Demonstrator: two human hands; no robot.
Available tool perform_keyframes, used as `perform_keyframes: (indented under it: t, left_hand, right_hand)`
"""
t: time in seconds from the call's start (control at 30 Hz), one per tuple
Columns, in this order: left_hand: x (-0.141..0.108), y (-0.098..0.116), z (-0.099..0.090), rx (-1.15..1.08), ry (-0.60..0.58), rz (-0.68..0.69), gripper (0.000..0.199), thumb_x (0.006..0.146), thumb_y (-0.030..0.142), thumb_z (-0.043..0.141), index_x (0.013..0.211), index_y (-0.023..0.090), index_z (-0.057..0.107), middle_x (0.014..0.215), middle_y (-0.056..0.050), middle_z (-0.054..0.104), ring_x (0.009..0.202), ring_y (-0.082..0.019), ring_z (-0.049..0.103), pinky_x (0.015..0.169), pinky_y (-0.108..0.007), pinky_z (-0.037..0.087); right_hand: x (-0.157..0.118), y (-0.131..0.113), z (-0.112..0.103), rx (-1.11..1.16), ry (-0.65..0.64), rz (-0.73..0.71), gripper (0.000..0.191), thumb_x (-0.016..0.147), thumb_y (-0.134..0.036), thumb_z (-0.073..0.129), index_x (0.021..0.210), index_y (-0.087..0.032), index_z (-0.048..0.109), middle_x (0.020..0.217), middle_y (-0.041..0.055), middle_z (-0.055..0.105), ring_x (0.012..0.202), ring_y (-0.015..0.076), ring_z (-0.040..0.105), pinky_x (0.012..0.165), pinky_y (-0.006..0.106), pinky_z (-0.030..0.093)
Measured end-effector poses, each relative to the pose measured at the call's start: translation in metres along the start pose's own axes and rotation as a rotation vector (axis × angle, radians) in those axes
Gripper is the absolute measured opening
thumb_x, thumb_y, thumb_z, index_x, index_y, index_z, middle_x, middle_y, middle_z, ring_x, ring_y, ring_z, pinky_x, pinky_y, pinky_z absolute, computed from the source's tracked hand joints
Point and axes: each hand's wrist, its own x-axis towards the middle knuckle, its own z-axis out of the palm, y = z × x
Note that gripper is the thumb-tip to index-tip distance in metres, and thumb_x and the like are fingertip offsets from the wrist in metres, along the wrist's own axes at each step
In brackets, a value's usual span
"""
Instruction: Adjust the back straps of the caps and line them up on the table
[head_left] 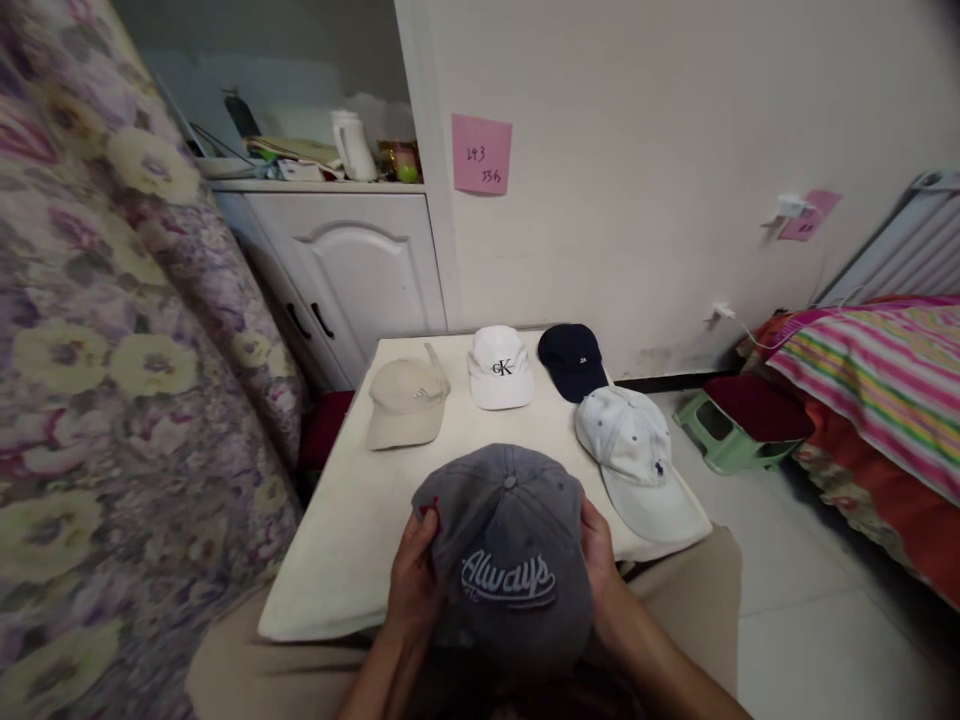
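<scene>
A grey baseball cap [510, 520] with white "Always" lettering is held up over the near edge of the table, its brim toward me. My left hand [412, 575] grips its left side, thumb on the outside near a small red mark. On the opposite side my right hand [600, 555] holds the cap's edge, its fingers partly hidden behind the fabric. Beyond lie a beige cap [407, 405], a white cap [501, 370] with black letters, a navy cap [571, 360] and a pale cap [634, 455] with a small dark blue emblem.
The caps rest on a cream-covered table [337, 560] against the wall. A floral curtain [135, 380] hangs at the left, beside a white cabinet [360, 250]. At the right are a green stool [720, 440] and a bed with a striped cover [885, 370].
</scene>
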Motion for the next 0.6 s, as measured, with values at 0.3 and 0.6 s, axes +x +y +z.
perform_keyframes:
  t: [0.3, 0.6]
  left_hand:
    - [0.009, 0.007, -0.005, 0.014, -0.031, 0.006, 0.042, 0.064, 0.04, 0.086, 0.098, 0.018, 0.077, 0.092, -0.006, 0.079, 0.105, -0.033, 0.07, 0.089, -0.04, 0.058]
    - [0.025, 0.022, -0.007, -0.128, 0.006, 0.066, 0.019, 0.065, 0.022, 0.084, 0.08, 0.016, 0.075, 0.077, -0.003, 0.077, 0.085, -0.026, 0.074, 0.087, -0.038, 0.061]
  right_hand:
    - [0.006, -0.029, 0.016, 0.177, -0.105, 0.083, 0.042, 0.056, -0.048, 0.089, 0.086, -0.023, 0.075, 0.095, 0.0073, 0.08, 0.113, 0.0345, 0.066, 0.103, 0.054, 0.048]
    - [0.012, -0.062, 0.021, 0.004, -0.168, -0.026, 0.025, 0.073, -0.033, 0.08, 0.094, -0.021, 0.074, 0.097, 0.0068, 0.079, 0.107, 0.0306, 0.069, 0.098, 0.048, 0.051]
